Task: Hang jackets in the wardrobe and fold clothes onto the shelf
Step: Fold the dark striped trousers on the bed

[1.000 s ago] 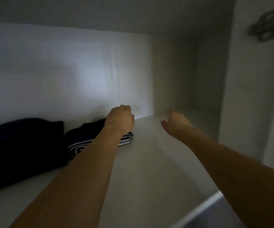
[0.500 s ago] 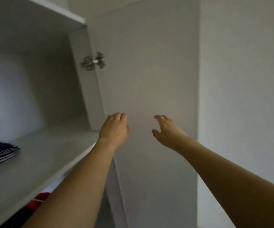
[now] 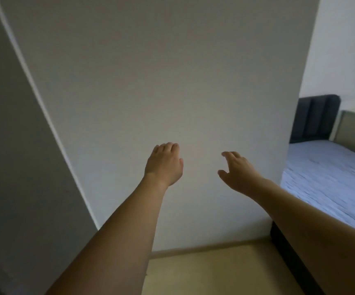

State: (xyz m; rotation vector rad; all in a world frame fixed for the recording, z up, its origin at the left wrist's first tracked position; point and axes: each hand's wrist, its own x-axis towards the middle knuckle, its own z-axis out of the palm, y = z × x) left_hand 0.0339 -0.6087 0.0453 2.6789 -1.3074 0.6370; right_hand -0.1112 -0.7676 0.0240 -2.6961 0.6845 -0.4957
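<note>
Both my arms reach out in front of me toward a plain white wall. My left hand (image 3: 164, 163) is in mid-air with relaxed fingers and holds nothing. My right hand (image 3: 237, 172) is beside it, fingers loosely spread, also holding nothing. The open wardrobe door (image 3: 23, 156) stands edge-on at the left. The shelf and the folded clothes are out of view, and no jacket shows.
The white wall (image 3: 161, 71) fills the middle. A bed (image 3: 329, 184) with a blue-grey sheet and dark headboard (image 3: 314, 118) lies at the right. Beige floor (image 3: 204, 273) shows at the bottom, along the bed's dark frame.
My view has swung right, away from the wardrobe shelf and the dark folded clothes, past the door to the wall and bed. My left hand left the folded garment; both hands stay free.
</note>
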